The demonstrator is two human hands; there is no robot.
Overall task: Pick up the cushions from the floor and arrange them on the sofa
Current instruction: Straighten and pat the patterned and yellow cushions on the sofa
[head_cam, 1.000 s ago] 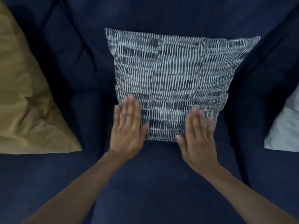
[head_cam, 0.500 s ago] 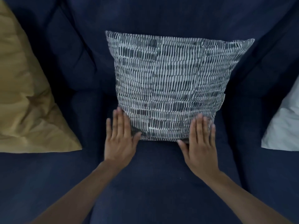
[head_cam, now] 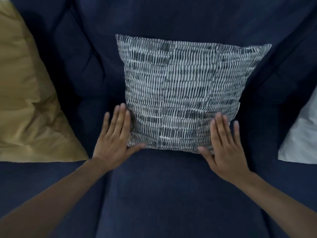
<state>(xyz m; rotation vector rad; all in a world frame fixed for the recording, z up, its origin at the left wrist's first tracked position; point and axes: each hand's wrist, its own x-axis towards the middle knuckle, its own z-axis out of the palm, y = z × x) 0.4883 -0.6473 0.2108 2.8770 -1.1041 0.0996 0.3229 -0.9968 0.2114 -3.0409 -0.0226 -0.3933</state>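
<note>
three cushions show on the dark blue sofa (head_cam: 154, 194) — a patterned grey-and-white cushion (head_cam: 181, 93) in the middle, a mustard cushion (head_cam: 29, 100) at the left edge and a white cushion (head_cam: 303, 133) cut off at the right edge. the patterned one stands propped against the backrest with its bottom edge on the seat, well apart from the other two. two hands are in view, one at each lower corner of it. the left hand (head_cam: 115, 140) lies flat with fingers straight and together, its thumb touching the cushion's bottom-left corner; the right hand (head_cam: 223, 143) is likewise flat, fingers straight and over the bottom-right corner, thumb at the lower edge — neither grip is closed round anything. compared with half a second ago, both hands have slid outward from the cushion's front toward its side edges, and the cushion itself sits where it was, leaning the same way.
</note>
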